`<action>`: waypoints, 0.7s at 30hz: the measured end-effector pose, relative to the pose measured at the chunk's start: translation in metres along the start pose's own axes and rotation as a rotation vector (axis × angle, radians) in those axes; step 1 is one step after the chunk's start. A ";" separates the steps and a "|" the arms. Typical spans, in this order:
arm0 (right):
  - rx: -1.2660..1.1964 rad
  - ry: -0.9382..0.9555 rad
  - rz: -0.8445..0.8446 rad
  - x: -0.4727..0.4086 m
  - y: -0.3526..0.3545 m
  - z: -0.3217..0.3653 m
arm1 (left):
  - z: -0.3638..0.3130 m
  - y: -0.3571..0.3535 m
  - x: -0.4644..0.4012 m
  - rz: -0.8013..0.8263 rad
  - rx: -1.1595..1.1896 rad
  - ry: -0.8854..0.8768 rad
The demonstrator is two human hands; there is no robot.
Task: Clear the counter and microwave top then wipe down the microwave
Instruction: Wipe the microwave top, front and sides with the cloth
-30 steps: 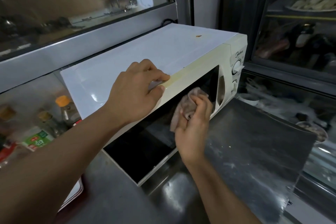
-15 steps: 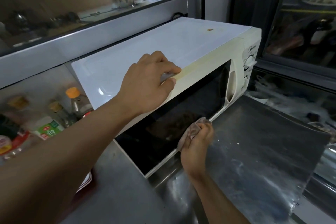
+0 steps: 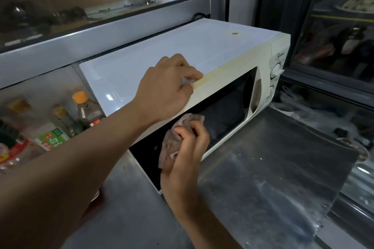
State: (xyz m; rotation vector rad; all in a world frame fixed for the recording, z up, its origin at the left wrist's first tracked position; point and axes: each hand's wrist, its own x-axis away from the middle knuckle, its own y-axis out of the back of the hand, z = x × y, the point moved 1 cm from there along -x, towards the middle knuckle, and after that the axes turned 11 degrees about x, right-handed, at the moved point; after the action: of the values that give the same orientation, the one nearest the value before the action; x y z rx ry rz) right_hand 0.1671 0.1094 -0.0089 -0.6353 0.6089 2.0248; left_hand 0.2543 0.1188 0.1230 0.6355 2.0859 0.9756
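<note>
Bottles (image 3: 85, 111) are ranged left of the microwave (image 3: 202, 52). Its near top edge is gripped by the left hand (image 3: 164, 89); a cloth (image 3: 178, 137), bunched in the right hand's (image 3: 186, 159) curled fingers, is pressed to the door (image 3: 226, 115).

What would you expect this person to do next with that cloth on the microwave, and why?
Probably sweep the cloth rightward across the dark door glass. The right hand grips it bunched against the door's left part, the right part lies uncovered, and the left hand braces the microwave at its top front edge.
</note>
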 end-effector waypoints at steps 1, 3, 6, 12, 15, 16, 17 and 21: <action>-0.014 0.021 0.007 0.005 -0.001 0.001 | 0.000 0.000 0.001 0.001 -0.007 -0.008; -0.029 0.093 0.027 0.003 -0.001 -0.006 | 0.001 0.000 0.002 0.008 -0.022 -0.010; -0.028 -0.033 0.026 -0.026 0.006 -0.038 | 0.002 0.000 0.002 0.009 -0.026 -0.007; 0.092 -0.324 -0.043 -0.084 0.025 -0.105 | 0.001 0.000 0.001 0.002 0.009 0.001; 0.110 -0.342 -0.049 -0.049 0.015 -0.088 | 0.001 -0.001 0.001 -0.007 0.013 -0.009; 0.106 -0.356 -0.014 -0.030 0.011 -0.081 | 0.000 0.000 0.001 -0.010 0.013 -0.011; 0.094 -0.363 0.054 -0.010 0.009 -0.075 | 0.000 0.000 0.001 -0.012 0.014 -0.013; 0.088 -0.170 0.239 0.022 0.011 -0.082 | 0.000 0.000 0.002 -0.015 -0.001 -0.036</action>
State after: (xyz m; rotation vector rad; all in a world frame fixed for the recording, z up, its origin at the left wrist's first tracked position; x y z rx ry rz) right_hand 0.1639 0.0661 -0.0827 -0.3468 0.6945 2.2321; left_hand 0.2529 0.1203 0.1221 0.6323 2.0557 0.9497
